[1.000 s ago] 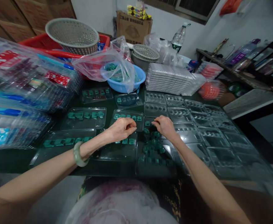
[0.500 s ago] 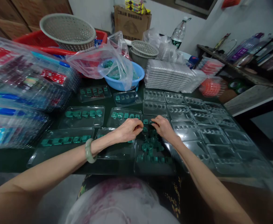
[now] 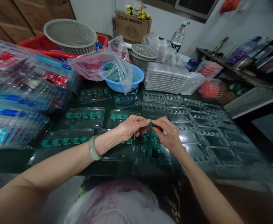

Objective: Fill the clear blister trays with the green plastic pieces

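Observation:
My left hand (image 3: pixel 135 127), with a pale green bangle (image 3: pixel 94 148) on its wrist, and my right hand (image 3: pixel 170 134) meet fingertip to fingertip. Both are closed in a pinch on a small green translucent piece (image 3: pixel 151 124), mostly covered by the fingers. Just below them, a loose heap of similar green pieces (image 3: pixel 151 144) lies on a clear plastic tray (image 3: pixel 140 168). To the left, a clear tray (image 3: pixel 82 124) carries a row of green pieces (image 3: pixel 85 115). Part of a nearer tray (image 3: pixel 115 152) is hidden under my left forearm.
Clear trays with moulded slots (image 3: pixel 206 132) cover the right of the dark table. Behind stand a stack of clear trays (image 3: pixel 169 79), a blue basin (image 3: pixel 137 76) under a plastic bag, and a grey basket (image 3: pixel 71 35). Stacked packages (image 3: pixel 21 77) rise at the left.
My hands have come together; they were apart over the tray, each pinching near a green piece. The left moved right to meet the right. The view has shifted slightly.

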`<state>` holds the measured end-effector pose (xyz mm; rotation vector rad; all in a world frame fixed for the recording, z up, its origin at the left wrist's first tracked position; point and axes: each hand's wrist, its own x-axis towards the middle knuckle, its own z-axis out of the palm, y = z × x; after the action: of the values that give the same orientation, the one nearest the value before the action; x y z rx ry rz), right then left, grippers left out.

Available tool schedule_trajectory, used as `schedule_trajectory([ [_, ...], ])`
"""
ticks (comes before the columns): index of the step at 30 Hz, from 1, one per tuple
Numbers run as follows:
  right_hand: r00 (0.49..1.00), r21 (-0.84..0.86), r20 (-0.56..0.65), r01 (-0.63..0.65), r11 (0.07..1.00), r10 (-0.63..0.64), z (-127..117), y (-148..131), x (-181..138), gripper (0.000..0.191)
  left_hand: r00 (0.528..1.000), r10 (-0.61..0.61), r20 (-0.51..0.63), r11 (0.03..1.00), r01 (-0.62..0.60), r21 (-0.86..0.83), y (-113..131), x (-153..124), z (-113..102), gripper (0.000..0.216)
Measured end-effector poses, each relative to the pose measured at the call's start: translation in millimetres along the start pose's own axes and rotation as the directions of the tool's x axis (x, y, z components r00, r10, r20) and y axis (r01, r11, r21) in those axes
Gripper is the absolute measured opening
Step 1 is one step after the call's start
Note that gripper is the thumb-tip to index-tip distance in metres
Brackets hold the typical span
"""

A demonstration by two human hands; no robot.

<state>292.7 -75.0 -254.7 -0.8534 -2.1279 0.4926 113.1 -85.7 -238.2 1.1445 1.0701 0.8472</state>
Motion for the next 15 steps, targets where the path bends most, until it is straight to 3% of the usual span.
schedule_trajectory([
  [4,0.998,-0.004,-0.045,0.040,0.999,-0.040,5,-9,-6,0.027,0.998,-0.068,0.002,0.983,0.068,-0.173,1,-7,2,0.022],
  [7,0.995,0.067,-0.090,-0.028,0.997,0.034,10,-13,-10,0.028,0.999,-0.028,-0.036,0.980,0.020,-0.199,1,-14,4,0.018],
  [10,0.977,0.227,-0.096,-0.165,0.960,0.191,14,-20,-15,0.027,0.994,0.076,-0.080,0.987,-0.086,-0.137,1,-21,8,0.017],
  [15,0.927,0.467,-0.012,-0.327,0.822,0.375,18,-32,-26,0.027,0.955,0.248,-0.161,0.967,-0.233,0.104,1,-28,17,0.013],
])
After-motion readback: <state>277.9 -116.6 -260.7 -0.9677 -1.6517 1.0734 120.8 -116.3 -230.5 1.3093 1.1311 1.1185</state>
